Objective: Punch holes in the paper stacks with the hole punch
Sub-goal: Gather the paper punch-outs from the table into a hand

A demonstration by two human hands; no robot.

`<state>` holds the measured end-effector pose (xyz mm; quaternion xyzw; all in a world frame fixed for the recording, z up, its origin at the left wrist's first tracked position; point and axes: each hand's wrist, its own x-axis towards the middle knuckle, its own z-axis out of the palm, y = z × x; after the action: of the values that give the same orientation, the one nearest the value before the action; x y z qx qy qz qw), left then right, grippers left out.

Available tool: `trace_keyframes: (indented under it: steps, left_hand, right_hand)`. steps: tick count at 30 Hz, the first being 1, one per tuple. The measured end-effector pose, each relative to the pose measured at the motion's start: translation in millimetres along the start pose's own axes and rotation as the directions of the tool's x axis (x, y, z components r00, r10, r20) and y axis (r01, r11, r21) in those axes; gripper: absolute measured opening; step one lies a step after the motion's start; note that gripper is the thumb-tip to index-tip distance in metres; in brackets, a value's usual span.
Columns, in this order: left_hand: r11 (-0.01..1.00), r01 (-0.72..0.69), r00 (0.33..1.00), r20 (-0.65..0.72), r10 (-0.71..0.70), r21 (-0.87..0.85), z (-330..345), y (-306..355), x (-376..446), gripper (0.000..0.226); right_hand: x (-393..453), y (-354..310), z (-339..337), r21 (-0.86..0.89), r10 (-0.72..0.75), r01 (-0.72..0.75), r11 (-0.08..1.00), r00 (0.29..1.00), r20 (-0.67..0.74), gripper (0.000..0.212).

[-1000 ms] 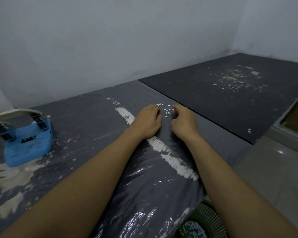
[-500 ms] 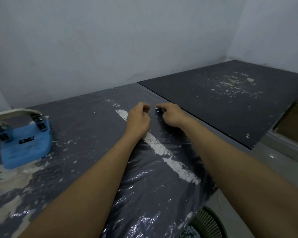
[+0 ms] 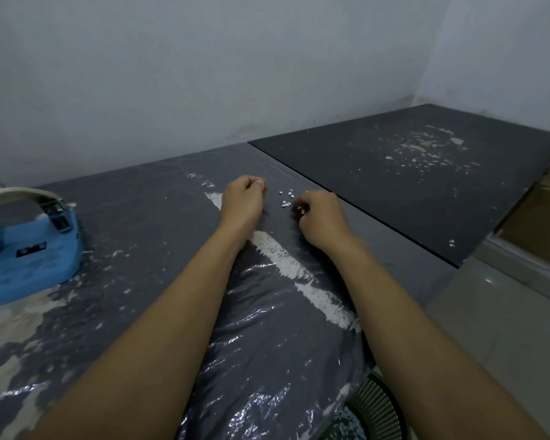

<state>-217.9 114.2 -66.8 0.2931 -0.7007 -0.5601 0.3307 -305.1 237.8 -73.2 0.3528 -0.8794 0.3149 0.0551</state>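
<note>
Head view: both bare forearms reach out over a dark grey bench [image 3: 134,236] wrapped in crinkly clear plastic, with a worn white streak [image 3: 286,265] running diagonally across it. The left hand [image 3: 243,203] sits knuckles-up with its fingers curled in tight — can't tell if there's anything inside. The right hand [image 3: 323,215] is curled too, and its fingers [image 3: 300,208] look to be pinching a couple of the tiny white paper punch-outs [image 3: 285,198]; the rest of those lie scattered on the bench between the two hands. The blue plastic hole punch with the pale cream lever handle [image 3: 29,249] stands well off to the left near the bench edge, nobody touching it. Further right there's a matte black mat [image 3: 410,185] speckled with white flecks, and a dark green mesh basket [image 3: 378,408] pokes out below the near edge.
</note>
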Motion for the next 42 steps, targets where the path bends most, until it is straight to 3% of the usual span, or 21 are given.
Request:
trace_keyframes:
  steps: [2, 5, 8, 11, 18, 21, 23, 27, 30, 33, 37, 42]
  left_hand:
    - [0.994, 0.030, 0.999, -0.011, -0.031, -0.105, 0, -2, -1, 0.023]
    - [0.898, 0.125, 0.990, -0.010, -0.143, -0.421, -3, -6, -4, 0.024]
    - [0.768, 0.210, 0.971, 0.041, -0.234, -0.605, -10, -5, -4, 0.026]
    - [0.750, 0.223, 0.968, 0.051, -0.245, -0.623, -12, -4, -6, 0.030]
    - [0.733, 0.240, 0.963, 0.059, -0.264, -0.637, -14, -4, -7, 0.039]
    - [0.715, 0.242, 0.961, 0.060, -0.270, -0.656, -15, -3, -7, 0.041]
    - [0.701, 0.246, 0.959, 0.065, -0.274, -0.669, -17, -2, -6, 0.042]
    - [0.686, 0.271, 0.952, 0.081, -0.296, -0.676, -19, 1, -8, 0.043]
    - [0.648, 0.298, 0.940, 0.096, -0.329, -0.701, -20, 9, -10, 0.043]
    - [0.548, 0.328, 0.920, 0.129, -0.370, -0.770, -23, 16, -12, 0.042]
    - [0.319, 0.333, 0.899, 0.197, -0.392, -0.887, -32, 17, -16, 0.047]
    - [0.184, 0.332, 0.886, 0.239, -0.398, -0.925, -38, 24, -15, 0.047]
  right_hand:
    - [-1, 0, 0, 0.021, -0.038, 0.039, 0.999, 0.999, -0.014, 0.037]
    - [-2, 0, -3, 0.006, -0.063, 0.064, 0.998, 0.996, -0.057, 0.035]
    - [-1, -7, -5, -0.155, -0.153, 0.163, 0.974, 0.985, 0.076, 0.028]
    - [-2, -19, -8, -0.271, -0.149, 0.182, 0.945, 0.979, 0.137, 0.026]
    - [-4, -32, -8, -0.374, -0.115, 0.131, 0.918, 0.991, 0.063, 0.015]
    - [-2, -31, -11, -0.389, -0.049, 0.050, 0.920, 0.999, 0.014, 0.030]
    - [2, -28, -12, -0.314, -0.007, -0.001, 0.950, 1.000, -0.024, 0.021]
    - [8, -38, -14, 0.073, 0.082, -0.081, 0.994, 0.997, -0.011, 0.021]
    - [10, -63, -18, 0.316, 0.043, -0.074, 0.946, 0.994, 0.102, 0.014]
    - [12, -92, -21, 0.506, -0.042, -0.068, 0.860, 0.978, 0.202, 0.011]
    - [11, -114, -18, 0.505, -0.148, 0.075, 0.860, 0.983, 0.107, 0.013]
    - [17, -121, -15, 0.308, -0.268, 0.229, 0.924, 0.959, 0.090, 0.014]
